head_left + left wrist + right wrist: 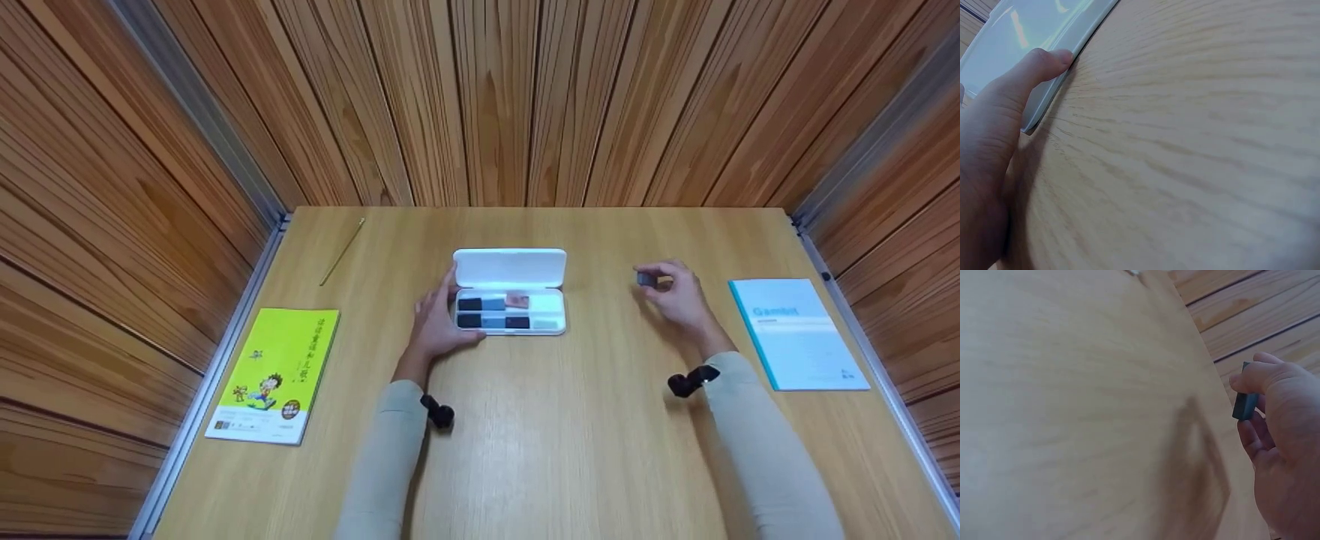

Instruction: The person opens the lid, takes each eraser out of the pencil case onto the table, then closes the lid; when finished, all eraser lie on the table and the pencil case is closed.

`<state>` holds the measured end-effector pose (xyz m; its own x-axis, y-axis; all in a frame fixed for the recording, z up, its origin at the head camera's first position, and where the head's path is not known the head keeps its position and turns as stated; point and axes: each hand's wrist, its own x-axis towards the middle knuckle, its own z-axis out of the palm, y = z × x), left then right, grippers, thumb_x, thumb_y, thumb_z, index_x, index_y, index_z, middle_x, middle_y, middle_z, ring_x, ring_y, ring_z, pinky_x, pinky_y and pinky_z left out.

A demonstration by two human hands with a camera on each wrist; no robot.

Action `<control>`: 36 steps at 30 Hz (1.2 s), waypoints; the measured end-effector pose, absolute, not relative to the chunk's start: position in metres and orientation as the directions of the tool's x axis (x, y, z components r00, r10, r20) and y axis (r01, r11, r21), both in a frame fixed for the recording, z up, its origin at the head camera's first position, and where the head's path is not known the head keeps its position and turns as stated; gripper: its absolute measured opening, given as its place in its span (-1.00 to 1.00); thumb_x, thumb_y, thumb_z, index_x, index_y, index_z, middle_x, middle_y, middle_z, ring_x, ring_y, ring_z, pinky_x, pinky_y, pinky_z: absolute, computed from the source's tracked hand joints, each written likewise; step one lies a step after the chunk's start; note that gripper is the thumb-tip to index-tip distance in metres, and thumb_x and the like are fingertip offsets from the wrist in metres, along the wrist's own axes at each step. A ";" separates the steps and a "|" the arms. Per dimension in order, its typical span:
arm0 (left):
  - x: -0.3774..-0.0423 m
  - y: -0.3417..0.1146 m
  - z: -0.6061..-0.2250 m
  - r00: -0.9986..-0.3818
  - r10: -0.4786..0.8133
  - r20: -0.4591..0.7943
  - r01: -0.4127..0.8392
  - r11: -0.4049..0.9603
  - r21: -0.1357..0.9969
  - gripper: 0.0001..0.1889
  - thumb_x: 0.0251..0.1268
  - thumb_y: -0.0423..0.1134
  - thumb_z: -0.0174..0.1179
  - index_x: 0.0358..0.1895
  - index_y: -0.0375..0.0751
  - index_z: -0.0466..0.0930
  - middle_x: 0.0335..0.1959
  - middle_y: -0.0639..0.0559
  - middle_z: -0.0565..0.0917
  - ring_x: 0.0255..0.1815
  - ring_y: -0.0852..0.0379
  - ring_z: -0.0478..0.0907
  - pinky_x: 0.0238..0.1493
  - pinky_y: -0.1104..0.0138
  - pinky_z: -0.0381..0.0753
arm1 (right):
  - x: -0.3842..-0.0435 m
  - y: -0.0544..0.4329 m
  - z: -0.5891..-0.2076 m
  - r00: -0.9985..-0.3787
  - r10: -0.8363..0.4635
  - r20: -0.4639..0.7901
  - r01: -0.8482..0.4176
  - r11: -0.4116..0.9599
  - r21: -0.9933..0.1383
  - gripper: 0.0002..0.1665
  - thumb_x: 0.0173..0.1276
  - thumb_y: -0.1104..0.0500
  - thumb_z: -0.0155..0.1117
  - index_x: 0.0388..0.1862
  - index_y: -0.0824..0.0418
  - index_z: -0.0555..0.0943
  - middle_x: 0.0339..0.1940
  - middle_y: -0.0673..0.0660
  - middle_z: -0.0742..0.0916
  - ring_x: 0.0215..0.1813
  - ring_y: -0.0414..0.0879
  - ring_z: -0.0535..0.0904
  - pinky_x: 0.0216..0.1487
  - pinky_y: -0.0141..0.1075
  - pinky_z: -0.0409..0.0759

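A white hinged case [548, 331] lies open on the table, its lid raised at the back. Inside, two rows hold small blocks in black, blue-grey, pinkish brown and pale tones. My left hand [437, 322] grips the case by its left end, thumb along the front edge and fingers up the left side. In the left wrist view the thumb [1044, 63] presses on the case's rim. Off to the right, my right hand [681, 298] pinches a small dark blue-grey block [1245, 405] between thumb and fingertips, above the table with its shadow below.
A yellow-green book [289, 360] lies at the left, and a thin gold-coloured stick [342, 252] behind it. On the right side is a pale blue booklet [806, 337]. Wooden plank walls [495, 105] enclose the table [540, 450] at the back and sides.
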<state>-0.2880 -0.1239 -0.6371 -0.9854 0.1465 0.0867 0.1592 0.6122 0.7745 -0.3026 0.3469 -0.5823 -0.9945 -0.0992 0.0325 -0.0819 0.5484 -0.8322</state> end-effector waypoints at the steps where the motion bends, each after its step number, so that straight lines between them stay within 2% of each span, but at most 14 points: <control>1: -0.288 -0.124 -0.637 -0.986 0.146 0.084 0.156 0.611 0.776 0.49 -0.07 0.18 0.75 0.89 0.44 -0.17 0.57 -0.01 0.57 0.62 -0.13 0.40 0.81 -0.25 0.03 | -0.302 0.351 -0.582 -0.995 -0.098 0.022 -0.072 0.550 -0.832 -0.47 0.66 0.38 0.28 0.54 0.22 0.65 0.44 0.38 0.54 0.45 0.17 0.48 0.33 -0.45 0.44; 6: -0.287 -0.124 -0.635 -0.986 0.144 0.084 0.155 0.600 0.785 0.49 -0.07 0.17 0.76 0.89 0.45 -0.16 0.57 -0.02 0.57 0.61 -0.14 0.39 0.82 -0.26 0.01 | -0.301 0.367 -0.581 -0.997 -0.073 -0.017 -0.026 0.548 -0.836 -0.47 0.70 0.35 0.25 0.57 0.17 0.65 0.48 0.36 0.52 0.49 0.20 0.45 0.43 -0.26 0.43; 8: -0.288 -0.124 -0.636 -0.985 0.145 0.091 0.160 0.598 0.786 0.49 -0.07 0.17 0.77 0.89 0.44 -0.16 0.56 -0.02 0.57 0.61 -0.14 0.40 0.82 -0.26 0.00 | -0.301 0.372 -0.581 -0.998 -0.062 -0.023 -0.015 0.550 -0.835 -0.48 0.71 0.34 0.25 0.57 0.17 0.65 0.49 0.32 0.52 0.50 0.17 0.44 0.43 -0.30 0.43; 12: -0.289 -0.125 -0.637 -0.984 0.149 0.095 0.167 0.602 0.781 0.49 -0.06 0.19 0.76 0.89 0.44 -0.17 0.56 -0.02 0.57 0.62 -0.14 0.40 0.81 -0.26 0.00 | -0.299 0.380 -0.585 -0.998 -0.039 -0.050 0.021 0.539 -0.842 -0.48 0.72 0.33 0.23 0.57 0.16 0.64 0.48 0.25 0.51 0.50 0.14 0.45 0.30 -0.54 0.44; 17: -0.289 -0.125 -0.637 -0.980 0.164 0.112 0.189 0.601 0.776 0.50 -0.07 0.18 0.77 0.90 0.34 -0.15 0.54 -0.05 0.60 0.61 -0.16 0.42 0.79 -0.28 -0.01 | -0.296 0.384 -0.594 -0.999 -0.028 -0.047 0.026 0.519 -0.855 -0.49 0.68 0.37 0.27 0.54 0.26 0.65 0.47 0.31 0.52 0.44 0.09 0.52 0.14 -0.73 0.47; 19: -0.289 -0.125 -0.638 -0.980 0.165 0.113 0.191 0.600 0.776 0.51 -0.07 0.17 0.77 0.90 0.32 -0.15 0.53 -0.04 0.61 0.61 -0.15 0.42 0.79 -0.28 -0.02 | -0.295 0.384 -0.598 -0.999 -0.026 -0.025 0.007 0.533 -0.846 -0.50 0.66 0.39 0.29 0.51 0.31 0.66 0.46 0.35 0.55 0.38 0.00 0.55 0.13 -0.76 0.45; 22: -0.289 -0.124 -0.638 -0.981 0.163 0.104 0.183 0.606 0.774 0.51 -0.07 0.19 0.77 0.90 0.34 -0.16 0.53 -0.03 0.60 0.60 -0.13 0.41 0.78 -0.27 -0.01 | -0.293 0.384 -0.603 -0.999 -0.019 -0.026 0.011 0.552 -0.834 -0.51 0.67 0.38 0.30 0.50 0.31 0.67 0.47 0.37 0.56 0.36 -0.02 0.54 0.16 -0.72 0.42; 28: -0.288 -0.124 -0.638 -0.983 0.160 0.084 0.167 0.621 0.766 0.50 -0.07 0.23 0.75 0.90 0.38 -0.17 0.55 -0.01 0.59 0.60 -0.12 0.41 0.78 -0.26 0.01 | -0.293 0.384 -0.605 -0.998 -0.021 -0.062 0.040 0.552 -0.833 -0.49 0.69 0.36 0.27 0.55 0.26 0.64 0.52 0.37 0.55 0.48 0.13 0.51 0.26 -0.61 0.39; 36: -0.288 -0.125 -0.636 -0.986 0.147 0.076 0.151 0.610 0.778 0.50 -0.08 0.19 0.76 0.89 0.46 -0.18 0.56 -0.01 0.57 0.63 -0.12 0.38 0.81 -0.23 0.01 | -0.294 0.385 -0.606 -0.997 -0.033 -0.066 0.039 0.527 -0.849 -0.47 0.70 0.33 0.29 0.58 0.25 0.62 0.55 0.36 0.55 0.48 0.11 0.54 0.19 -0.73 0.42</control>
